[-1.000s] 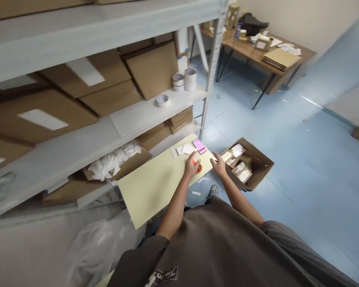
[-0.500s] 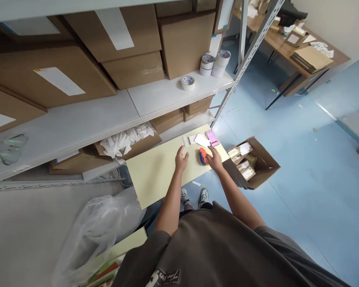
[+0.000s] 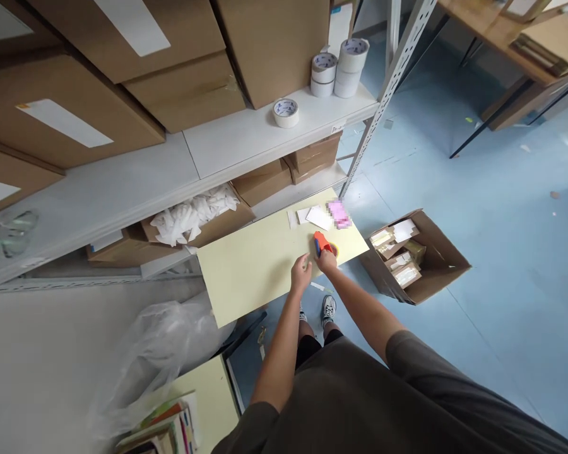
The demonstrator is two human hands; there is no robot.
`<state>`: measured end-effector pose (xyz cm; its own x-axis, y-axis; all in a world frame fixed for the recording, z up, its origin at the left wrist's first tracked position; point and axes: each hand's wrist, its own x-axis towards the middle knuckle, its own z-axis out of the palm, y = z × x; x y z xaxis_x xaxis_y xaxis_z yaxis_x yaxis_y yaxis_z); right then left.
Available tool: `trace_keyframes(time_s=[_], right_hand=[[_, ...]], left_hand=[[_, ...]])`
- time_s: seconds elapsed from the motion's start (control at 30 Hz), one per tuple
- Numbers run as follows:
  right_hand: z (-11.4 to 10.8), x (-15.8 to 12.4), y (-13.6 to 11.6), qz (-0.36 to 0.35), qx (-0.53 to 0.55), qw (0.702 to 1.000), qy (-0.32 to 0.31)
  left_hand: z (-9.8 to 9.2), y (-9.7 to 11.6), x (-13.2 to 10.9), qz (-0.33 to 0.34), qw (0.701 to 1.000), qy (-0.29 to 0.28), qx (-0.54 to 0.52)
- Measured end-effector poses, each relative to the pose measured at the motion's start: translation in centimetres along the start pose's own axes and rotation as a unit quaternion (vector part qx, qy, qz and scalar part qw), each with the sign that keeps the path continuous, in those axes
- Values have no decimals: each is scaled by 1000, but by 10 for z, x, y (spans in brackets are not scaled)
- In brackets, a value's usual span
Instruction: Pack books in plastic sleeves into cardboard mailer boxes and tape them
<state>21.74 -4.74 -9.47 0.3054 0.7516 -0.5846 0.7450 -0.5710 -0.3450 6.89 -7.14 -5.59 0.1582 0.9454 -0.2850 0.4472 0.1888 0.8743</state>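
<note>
My right hand (image 3: 327, 260) is wrapped around the near end of an orange and blue tape dispenser (image 3: 320, 241), over the front part of a pale yellow tabletop (image 3: 246, 271). A yellow-edged roll shows at the dispenser's right side. Just left of it, my left hand (image 3: 301, 275) holds nothing that I can see, its fingers loosely bent and apart from the thumb. Beyond the dispenser lie white cards (image 3: 319, 217) and a pink packet (image 3: 339, 214), blurred by pixels.
A shelf (image 3: 246, 139) behind the tabletop bears large cardboard boxes (image 3: 284, 50) and white tape rolls (image 3: 286, 113). On the floor at right stands an open carton (image 3: 438, 271) with small packages. Clear plastic (image 3: 170, 340) and books (image 3: 165, 435) are at lower left.
My right hand has closed on the tape dispenser, which has turned a little. My left hand has come back toward my body and closer to the right hand. The view has shifted.
</note>
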Motion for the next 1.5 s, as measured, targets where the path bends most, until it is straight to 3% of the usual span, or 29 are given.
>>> trace_keyframes(time_s=[0.13,0.23,0.4,0.53,0.6,0.67,0.8,0.87,1.0,1.23,1.5], right_hand=[[-18,2,-1,-13,-56,997,-44],[-48,-8,0,-79,-90,992,-30],[-120,-37,-5,-191,-75,977,61],[-185,-71,-21,-296,-19,943,152],[-212,-91,-30,-344,28,924,165],[-234,-110,-40,-401,74,900,155],[-261,-142,-65,-504,129,848,102],[-268,-155,-80,-542,134,824,92],[-271,-169,-110,-577,123,799,117],[-248,-169,-157,-559,139,806,134],[-223,-160,-190,-524,176,828,96]], left_hand=[[1,6,-20,-26,999,6,-22],[-11,27,-22,-39,998,-2,-41],[-48,86,-12,11,996,67,-63],[-86,141,-3,80,981,153,-88],[-107,167,-3,127,973,165,-96],[-130,191,-5,182,969,132,-100],[-174,227,-16,252,961,2,-110],[-194,237,-23,273,956,-39,-101],[-230,241,-33,308,946,-62,-82],[-279,231,-42,350,933,-49,-76],[-307,224,-43,325,944,-29,-48]])
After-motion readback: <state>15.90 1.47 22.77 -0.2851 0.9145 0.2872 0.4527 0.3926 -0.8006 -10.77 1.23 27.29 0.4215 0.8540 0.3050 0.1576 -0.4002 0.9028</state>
